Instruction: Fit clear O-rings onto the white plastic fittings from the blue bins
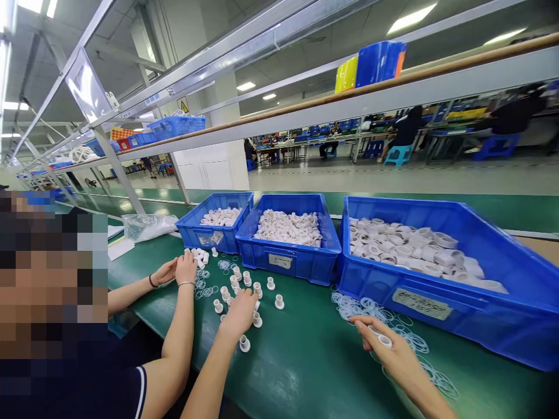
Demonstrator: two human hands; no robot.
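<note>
My left hand (239, 314) is closed, fingers curled down over a white flanged sleeve (257, 304) that they partly hide. Around it stand several similar white flanged sleeves (244, 343) on the green table. Farther right, my right hand (388, 352) has its fingers folded around a small white plastic sleeve (384, 341), whose round end shows. Its thumb and index fingertips are at the edge of a loose pile of thin translucent rings (371, 309); whether they pinch a ring I cannot tell.
Three blue bins, a left one (209, 235), a middle one (305, 270) and a large right one (480, 317), hold white parts. At left, a co-worker's hands (186, 269) are by white pieces (201, 256) and more rings (203, 285). A plastic bag (148, 227) lies behind; a shelf (297, 110) crosses above.
</note>
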